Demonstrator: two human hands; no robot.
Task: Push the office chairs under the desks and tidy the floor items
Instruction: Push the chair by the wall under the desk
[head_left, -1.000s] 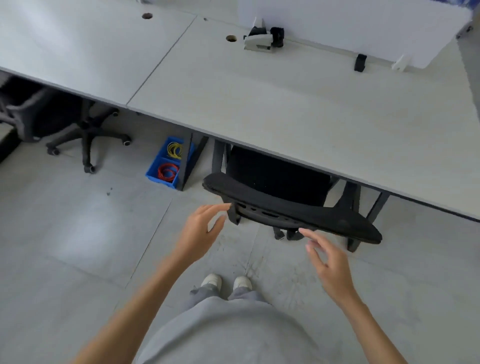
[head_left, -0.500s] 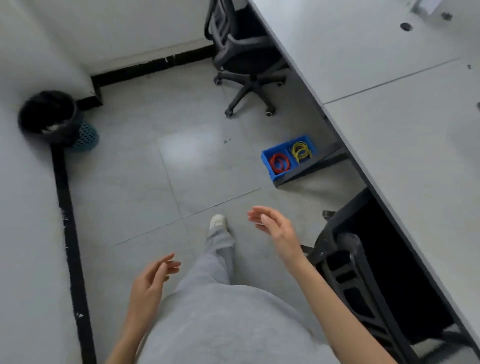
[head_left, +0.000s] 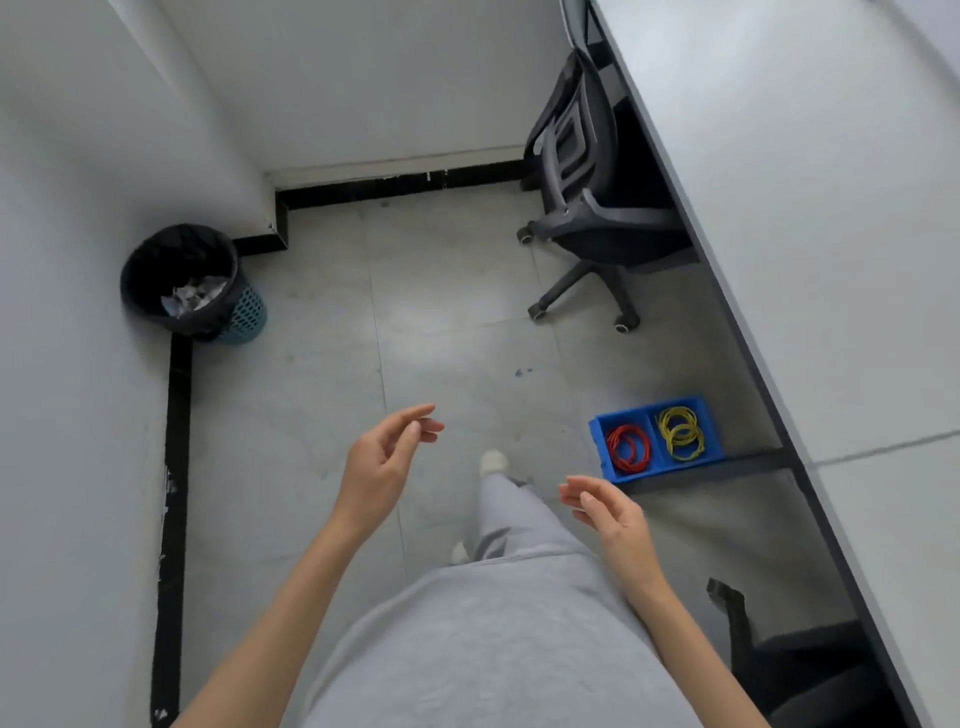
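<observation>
1. Now both hands are free: the left hand (head_left: 382, 467) and the right hand (head_left: 610, 514) hang with loose, half-spread fingers above the floor (head_left: 447, 322), holding nothing.
2. At the upper right of the frame the office chair (head_left: 587, 208) stands only partly under the tabletop (head_left: 805, 208); its backrest and wheeled base stick out.
3. It probably rolls easily on the smooth floor, so I would push at the stiff backrest top.
4. At the right centre, the blue tray (head_left: 655, 441) with red and yellow rings looks light; I would lift it by its rim.
5. At the lower right, another chair (head_left: 737, 618) is mostly hidden under the tabletop.
6. At the left, the bin (head_left: 192, 283) holds crumpled paper.
</observation>
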